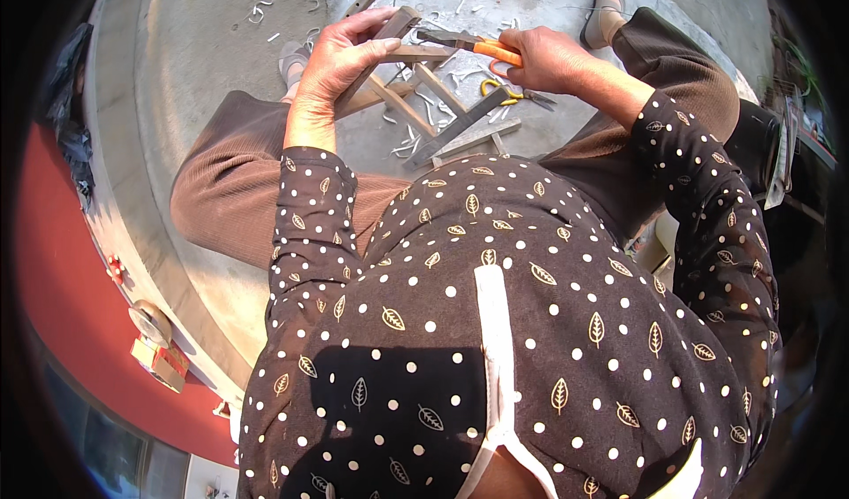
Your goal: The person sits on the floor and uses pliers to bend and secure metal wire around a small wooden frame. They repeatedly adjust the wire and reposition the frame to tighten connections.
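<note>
Over concrete (221, 57) at twelve o'clock, your left hand (340, 55) grips a frame (417, 54), your right hand (550, 59) pliers (497, 52); slipping could pinch you.

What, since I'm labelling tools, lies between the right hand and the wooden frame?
In the head view, the pliers lie there, gripped in the right hand, their nose toward the wooden frame; whether they touch it is unclear.
</note>
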Motion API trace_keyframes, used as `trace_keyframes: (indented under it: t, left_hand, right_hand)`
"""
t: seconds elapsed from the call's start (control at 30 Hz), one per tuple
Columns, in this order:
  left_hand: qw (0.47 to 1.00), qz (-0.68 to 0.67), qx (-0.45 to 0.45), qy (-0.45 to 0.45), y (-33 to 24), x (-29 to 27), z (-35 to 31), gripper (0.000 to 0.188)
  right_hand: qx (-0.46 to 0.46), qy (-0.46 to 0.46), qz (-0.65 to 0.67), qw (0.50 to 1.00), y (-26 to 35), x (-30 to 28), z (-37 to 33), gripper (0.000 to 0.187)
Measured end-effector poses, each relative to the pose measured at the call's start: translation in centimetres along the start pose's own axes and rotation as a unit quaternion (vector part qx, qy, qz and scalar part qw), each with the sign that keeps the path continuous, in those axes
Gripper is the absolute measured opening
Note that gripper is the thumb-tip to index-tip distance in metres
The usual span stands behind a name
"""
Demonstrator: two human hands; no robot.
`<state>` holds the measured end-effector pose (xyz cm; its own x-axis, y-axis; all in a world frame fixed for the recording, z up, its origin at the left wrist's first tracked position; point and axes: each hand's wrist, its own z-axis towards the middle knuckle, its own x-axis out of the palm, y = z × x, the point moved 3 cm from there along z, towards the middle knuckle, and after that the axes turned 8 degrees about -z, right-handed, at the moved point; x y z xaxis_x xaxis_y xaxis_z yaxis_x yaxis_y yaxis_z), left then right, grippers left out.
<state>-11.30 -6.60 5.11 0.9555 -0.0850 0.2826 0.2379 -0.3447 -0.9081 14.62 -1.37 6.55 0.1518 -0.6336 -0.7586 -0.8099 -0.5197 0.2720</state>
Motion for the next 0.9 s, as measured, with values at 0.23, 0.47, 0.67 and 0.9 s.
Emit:
trace_keyframes:
  t: [0.23,0.47,0.67,0.9]
  left_hand:
    - [0.997,0.071,0.024,-0.011,0.9,0.8,0.2,0.048]
    - [0.997,0.068,0.035,-0.02,1.1,2.2,1.5,0.046]
    - [0.998,0.028,0.033,-0.042,1.7,0.6,0.3,0.048]
    - [0.997,-0.003,0.048,-0.061,1.6,0.9,0.3,0.042]
  right_hand:
    - [-0.05,-0.098,-0.213,0.971,-1.1,-3.1,0.5,0.022]
    - [-0.045,-0.061,-0.313,0.947,0.5,-9.3,-1.0,0.046]
    - [0.045,0.045,-0.067,0.996,1.6,-0.9,-0.8,0.034]
    - [0.057,0.195,0.464,0.862,3.1,5.0,-2.2,0.03]
